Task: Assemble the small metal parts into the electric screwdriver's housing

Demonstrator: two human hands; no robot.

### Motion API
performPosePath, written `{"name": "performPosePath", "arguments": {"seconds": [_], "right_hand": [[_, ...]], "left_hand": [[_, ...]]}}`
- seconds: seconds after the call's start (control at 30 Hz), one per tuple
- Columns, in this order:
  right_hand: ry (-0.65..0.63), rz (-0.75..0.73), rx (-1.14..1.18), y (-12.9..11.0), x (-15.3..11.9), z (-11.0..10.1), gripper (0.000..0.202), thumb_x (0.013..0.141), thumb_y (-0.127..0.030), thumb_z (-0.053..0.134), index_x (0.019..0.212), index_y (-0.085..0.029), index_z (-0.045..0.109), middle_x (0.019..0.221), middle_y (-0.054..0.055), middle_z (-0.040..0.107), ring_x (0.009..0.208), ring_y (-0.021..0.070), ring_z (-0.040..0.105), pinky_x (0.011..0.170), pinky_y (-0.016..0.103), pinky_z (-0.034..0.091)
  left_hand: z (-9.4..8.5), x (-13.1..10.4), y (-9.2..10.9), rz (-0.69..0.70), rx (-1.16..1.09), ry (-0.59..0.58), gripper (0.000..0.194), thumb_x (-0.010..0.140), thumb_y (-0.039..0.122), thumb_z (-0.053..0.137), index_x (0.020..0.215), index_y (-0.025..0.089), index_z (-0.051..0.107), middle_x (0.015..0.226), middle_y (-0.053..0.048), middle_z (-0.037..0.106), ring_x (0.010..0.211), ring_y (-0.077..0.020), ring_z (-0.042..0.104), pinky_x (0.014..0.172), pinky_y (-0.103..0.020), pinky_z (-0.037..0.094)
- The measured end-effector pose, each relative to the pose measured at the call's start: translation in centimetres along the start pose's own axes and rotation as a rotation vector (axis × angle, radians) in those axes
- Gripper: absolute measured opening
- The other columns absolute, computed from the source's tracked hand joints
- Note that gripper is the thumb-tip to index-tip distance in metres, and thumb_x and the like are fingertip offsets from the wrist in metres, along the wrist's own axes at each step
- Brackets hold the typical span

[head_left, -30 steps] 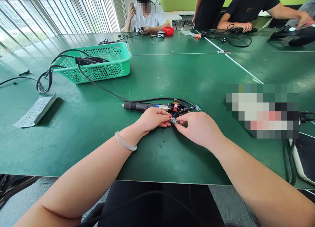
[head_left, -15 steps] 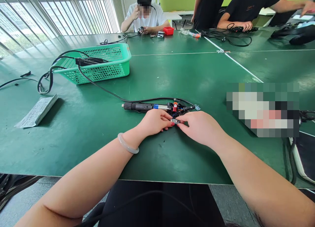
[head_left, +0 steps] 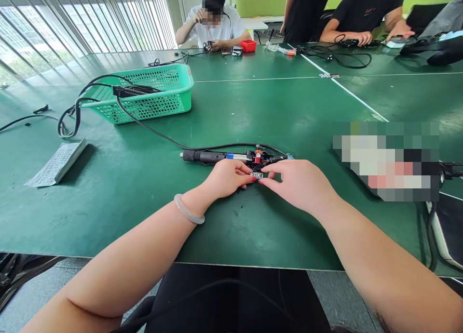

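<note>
A small printed circuit board [head_left: 257, 176] with white and dark markings sits between my two hands at the near side of an opened corded device [head_left: 213, 156]. The device has a black tubular handle, a blue-and-silver section, a red part and bare wires. My left hand [head_left: 230, 179] is closed, thumb and fingers pinching the board from the left. From the right, my right hand [head_left: 294, 181] has its thumb and forefinger at the board's right edge, with a small gap between the two digits. My fingers hide part of the board and of the device's wiring.
A green mesh basket [head_left: 152, 112] with black cables stands at the back left. A folded printed paper [head_left: 58, 164] lies on the left. To the right is a blurred-out object [head_left: 387, 164]. Several people sit or stand across the green table, near a red tray [head_left: 248, 46].
The board has tilted so more of its face shows. My right forefinger has shifted slightly up and away from it. Across the table, a person's outstretched arm has drawn in.
</note>
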State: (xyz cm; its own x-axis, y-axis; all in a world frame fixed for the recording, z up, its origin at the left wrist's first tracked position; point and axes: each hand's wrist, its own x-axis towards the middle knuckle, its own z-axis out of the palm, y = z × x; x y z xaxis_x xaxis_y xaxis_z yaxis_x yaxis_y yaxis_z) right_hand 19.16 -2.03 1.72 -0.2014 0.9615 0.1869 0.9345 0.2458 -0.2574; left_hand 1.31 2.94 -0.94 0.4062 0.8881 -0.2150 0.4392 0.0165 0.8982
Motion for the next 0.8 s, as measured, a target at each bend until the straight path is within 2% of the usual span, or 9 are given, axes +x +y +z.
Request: {"name": "performPosePath", "arguments": {"seconds": [0.03,0.1,0.2,0.27,0.37,0.43,0.6,0.8], "right_hand": [[0.032,-0.014,0.027,-0.1,-0.1,-0.1,0.012,0.080,-0.035,0.066,0.083,-0.026,0.073,0.079,-0.003,0.071,0.068,0.0151,0.062,0.055,0.027,0.040],[0.028,-0.137,0.080,-0.6,-0.5,-0.1,0.011,0.082,-0.034,0.065,0.081,-0.025,0.073,0.079,-0.003,0.070,0.071,0.0138,0.062,0.059,0.026,0.042],[-0.099,-0.396,0.081,-1.5,-1.1,1.0,0.013,0.086,-0.026,0.061,0.085,-0.025,0.073,0.085,-0.003,0.071,0.080,0.0142,0.065,0.068,0.026,0.045],[-0.125,-0.450,0.008,-2.1,-1.3,2.0,0.018,0.089,-0.023,0.056,0.094,-0.024,0.073,0.084,-0.002,0.071,0.079,0.0156,0.065,0.066,0.027,0.045],[-0.110,-0.440,-0.069,-2.5,-1.4,3.0,0.024,0.091,-0.017,0.050,0.105,-0.021,0.070,0.087,0.000,0.071,0.079,0.0168,0.066,0.065,0.029,0.045],[-0.097,-0.434,-0.073,-2.5,-1.3,3.2,0.026,0.092,-0.017,0.048,0.105,-0.021,0.070,0.088,0.000,0.071,0.079,0.0167,0.066,0.065,0.029,0.045],[-0.076,-0.403,-0.029,-2.3,-1.2,3.2,0.024,0.092,-0.019,0.050,0.088,-0.024,0.073,0.083,-0.002,0.069,0.078,0.0147,0.064,0.064,0.027,0.043],[-0.063,-0.359,0.023,-1.9,-1.3,2.3,0.020,0.089,-0.020,0.054,0.080,-0.021,0.072,0.081,-0.002,0.068,0.076,0.0139,0.063,0.062,0.027,0.040]], "left_hand": [[0.0,0.1,-0.1,0.004,-0.002,0.000,0.013,0.073,0.022,0.072,0.082,0.013,0.068,0.067,-0.004,0.070,0.056,-0.0114,0.061,0.053,-0.022,0.046],[0.0,0.2,-0.3,0.017,-0.013,-0.005,0.013,0.072,0.022,0.072,0.081,0.013,0.068,0.067,-0.005,0.070,0.056,-0.0118,0.062,0.055,-0.022,0.047],[0.0,0.2,-0.3,0.032,-0.008,-0.002,0.013,0.072,0.022,0.071,0.081,0.013,0.068,0.073,-0.006,0.072,0.058,-0.0120,0.062,0.058,-0.023,0.049],[0.0,0.2,-0.2,0.032,0.011,0.010,0.015,0.072,0.024,0.071,0.082,0.013,0.069,0.077,-0.007,0.073,0.064,-0.0130,0.064,0.060,-0.023,0.050],[-0.1,0.1,-0.2,0.032,0.037,0.025,0.016,0.071,0.025,0.072,0.082,0.014,0.070,0.079,-0.007,0.073,0.071,-0.0144,0.066,0.062,-0.023,0.050],[-0.1,0.1,-0.1,0.027,0.053,0.035,0.015,0.071,0.024,0.071,0.082,0.014,0.070,0.078,-0.006,0.073,0.069,-0.0137,0.065,0.061,-0.023,0.050],[-0.1,-0.2,0.4,-0.019,0.053,0.026,0.013,0.071,0.017,0.069,0.084,0.012,0.069,0.069,-0.003,0.070,0.054,-0.0091,0.058,0.048,-0.020,0.045],[0.1,-0.3,0.7,-0.041,0.009,0.008,0.013,0.072,0.017,0.069,0.084,0.012,0.068,0.069,-0.003,0.069,0.055,-0.0095,0.059,0.045,-0.018,0.044]]}}
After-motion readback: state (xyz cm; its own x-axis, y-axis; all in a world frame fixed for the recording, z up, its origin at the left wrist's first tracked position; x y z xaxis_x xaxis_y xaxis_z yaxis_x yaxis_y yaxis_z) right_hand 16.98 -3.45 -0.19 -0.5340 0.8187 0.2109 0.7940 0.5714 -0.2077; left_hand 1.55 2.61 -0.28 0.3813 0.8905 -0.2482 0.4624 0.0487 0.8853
